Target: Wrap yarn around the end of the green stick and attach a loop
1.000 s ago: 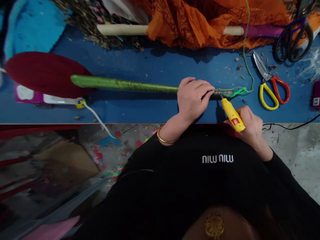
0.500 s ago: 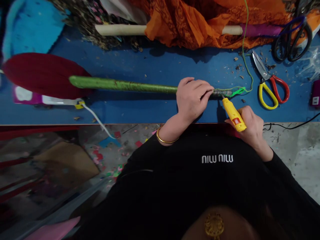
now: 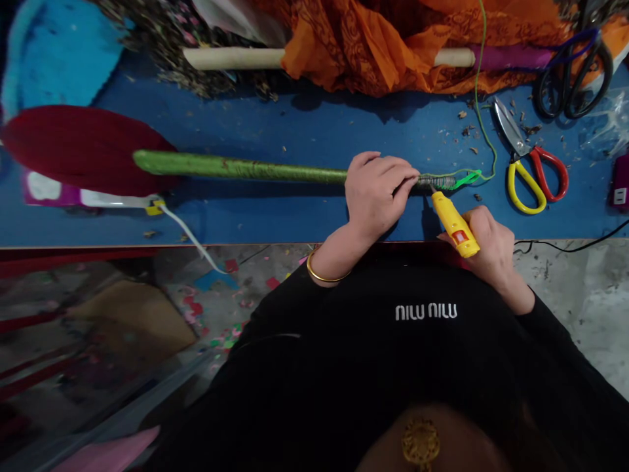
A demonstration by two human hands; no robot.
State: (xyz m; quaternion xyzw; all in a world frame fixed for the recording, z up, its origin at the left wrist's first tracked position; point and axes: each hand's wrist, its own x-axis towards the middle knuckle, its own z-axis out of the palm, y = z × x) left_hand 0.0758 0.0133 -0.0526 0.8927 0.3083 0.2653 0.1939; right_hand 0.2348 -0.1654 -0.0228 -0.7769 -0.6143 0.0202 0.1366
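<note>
The left hand (image 3: 376,195) lies over the green stem (image 3: 246,168), covering part of it; its grip is closed, thumb and forefinger pinching the stem just beside the wound end (image 3: 438,183), though the palm side is hidden. The stem runs roughly parallel to the near edge of the blue surface (image 3: 275,219), set back from it, smooth and faintly glossy, with brownish flecks in its wrapping. Its rounded tip overlaps a dark red, matte oval (image 3: 83,147) towards the surface's left end. The oval partly hides a white-and-purple box (image 3: 115,198), whose exact form is hard to make out.

The right hand (image 3: 489,242), at the near edge, has its grip wrapped around a yellow plastic glue gun (image 3: 455,224); the handle is mostly out of sight. The nozzle points at the ridged, greyish wound end, but whether it touches cannot be told. A bright green loop (image 3: 468,179) sticks out beyond, and a thin green cord (image 3: 483,124) curves off past the top of the view.

To the right lie open scissors (image 3: 533,158) with yellow and red handles. Farther back, crumpled, patterned orange cloth (image 3: 354,49) covers the middle of a pale stick (image 3: 233,58).
</note>
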